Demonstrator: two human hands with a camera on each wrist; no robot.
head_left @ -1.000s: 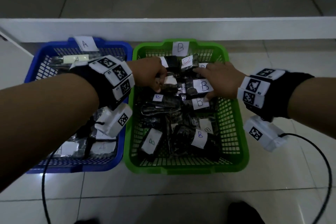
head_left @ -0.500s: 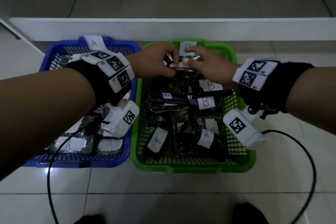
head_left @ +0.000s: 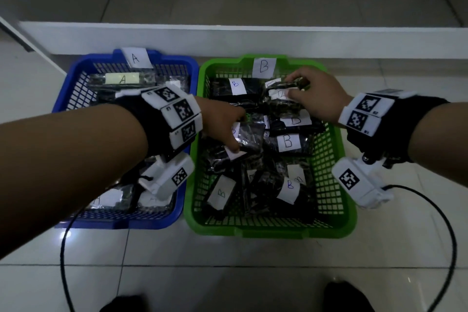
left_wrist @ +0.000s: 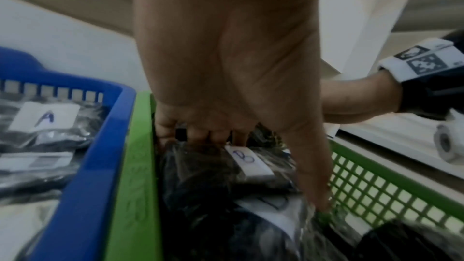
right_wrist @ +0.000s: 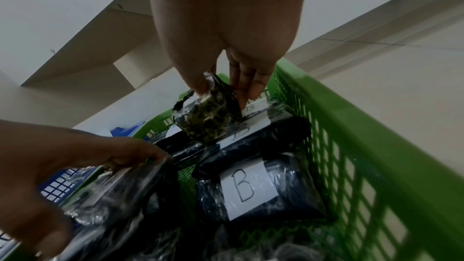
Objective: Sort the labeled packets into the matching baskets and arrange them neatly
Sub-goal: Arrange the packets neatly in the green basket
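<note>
Both hands work inside the green basket, marked B, beside the blue basket, marked A. Right hand pinches a small dark packet at the far end; left hand grips a clear-wrapped packet mid-basket, w/ B-labeled packets around.

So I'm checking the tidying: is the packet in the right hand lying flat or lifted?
Lifted and tilted. The right hand pinches the mottled packet by its upper end above the B-labeled packets in the green basket.
</note>
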